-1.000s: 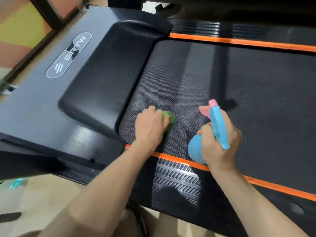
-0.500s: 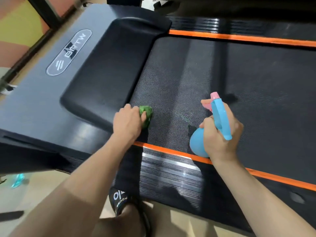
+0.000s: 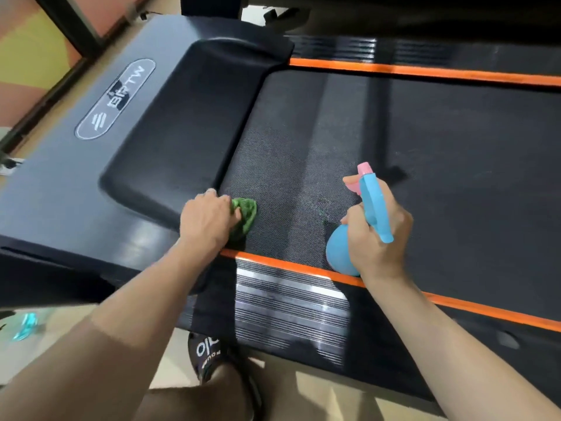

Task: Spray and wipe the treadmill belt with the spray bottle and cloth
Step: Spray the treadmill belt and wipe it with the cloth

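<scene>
Treadmill belt [image 3: 409, 153] fills most of what I see from the head camera, a dark textured surface running off to my right, bordered by an orange stripe [image 3: 303, 270] on the near side and another along the far side. My left hand [image 3: 208, 220] sits at the near-left corner of the belt, just beside the black motor cover [image 3: 170, 141], with its fingers curled around a bunched green cloth [image 3: 246, 215]. The cloth pokes out to the right of my fingers and lies against the belt surface, just above the near orange stripe.

My right hand [image 3: 376, 235] holds the blue spray bottle [image 3: 340, 253] above the near part of the belt, well apart from the cloth. Its fingers wrap around the bottle's neck, and a fingertip rests near the pink trigger [image 3: 352, 185]. The pink nozzle tip [image 3: 364, 168] points away from me, toward the middle of the belt. The round blue body of the bottle hangs over the near orange stripe.

Between the two hands I can make out a faint, lighter patch on the belt, though I cannot tell whether it is wet. Below the stripe a ribbed side rail [image 3: 288, 311] catches the light, and a black sandal [image 3: 209, 354] with white lettering stands on the floor beside it.
</scene>
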Action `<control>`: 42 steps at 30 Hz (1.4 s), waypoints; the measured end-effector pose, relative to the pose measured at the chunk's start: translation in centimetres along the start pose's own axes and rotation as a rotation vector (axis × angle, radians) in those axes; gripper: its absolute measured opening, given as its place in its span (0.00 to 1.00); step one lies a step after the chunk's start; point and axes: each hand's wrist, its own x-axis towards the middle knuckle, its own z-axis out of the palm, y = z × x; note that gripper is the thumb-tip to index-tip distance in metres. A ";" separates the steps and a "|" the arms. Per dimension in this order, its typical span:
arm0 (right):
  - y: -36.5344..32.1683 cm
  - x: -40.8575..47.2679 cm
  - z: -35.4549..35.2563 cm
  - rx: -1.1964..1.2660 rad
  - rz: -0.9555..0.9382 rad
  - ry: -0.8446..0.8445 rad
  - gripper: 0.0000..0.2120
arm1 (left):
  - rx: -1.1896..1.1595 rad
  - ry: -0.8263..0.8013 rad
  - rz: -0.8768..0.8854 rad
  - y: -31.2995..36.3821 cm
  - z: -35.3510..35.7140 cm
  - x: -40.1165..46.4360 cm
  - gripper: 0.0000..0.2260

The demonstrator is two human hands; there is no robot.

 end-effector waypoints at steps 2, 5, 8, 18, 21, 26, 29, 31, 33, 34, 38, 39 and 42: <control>0.0 0.0 0.1 -0.002 -0.012 -0.001 0.24 | -0.123 -0.010 -0.032 2.6 0.2 -1.2 0.18; 0.0 0.1 0.2 -0.004 -0.027 -0.007 0.24 | -0.258 -0.039 0.108 8.1 0.1 -3.6 0.16; 0.2 0.2 0.0 -0.016 -0.029 -0.003 0.25 | -0.353 -0.066 0.244 12.5 -0.1 -5.9 0.17; 1.5 0.5 -7.4 -0.034 0.094 0.063 0.21 | -0.182 -0.001 0.018 8.3 -0.1 0.5 0.19; 2.7 0.7 -9.4 0.016 0.157 0.163 0.18 | -0.292 0.007 0.012 11.8 -0.3 0.4 0.20; 3.3 0.8 -8.9 -0.043 0.111 0.181 0.20 | -0.338 -0.084 0.403 24.0 -1.8 -3.8 0.16; 3.4 0.7 -9.0 -0.035 0.111 0.177 0.23 | -0.206 -0.016 0.544 23.0 -2.3 -3.8 0.17; 3.7 0.7 -8.9 -0.055 0.110 0.180 0.21 | -0.062 0.041 0.463 18.7 -2.0 -1.3 0.16; 4.1 0.7 -8.8 -0.079 0.105 0.192 0.21 | -0.032 0.058 0.237 12.8 -1.6 1.7 0.16; 4.2 0.7 -8.7 -0.086 0.108 0.193 0.21 | -0.051 0.053 0.130 10.2 -1.4 2.5 0.18; 4.2 0.9 -8.4 -0.080 0.115 0.209 0.22 | -0.183 0.051 0.111 12.0 -1.1 1.5 0.18; 4.2 0.9 -8.4 -0.078 0.115 0.204 0.22 | -0.202 0.067 0.179 14.6 -1.4 0.5 0.17; 4.2 1.1 -8.6 -0.089 0.130 0.184 0.22 | -0.272 0.026 0.347 22.3 -2.1 -3.2 0.18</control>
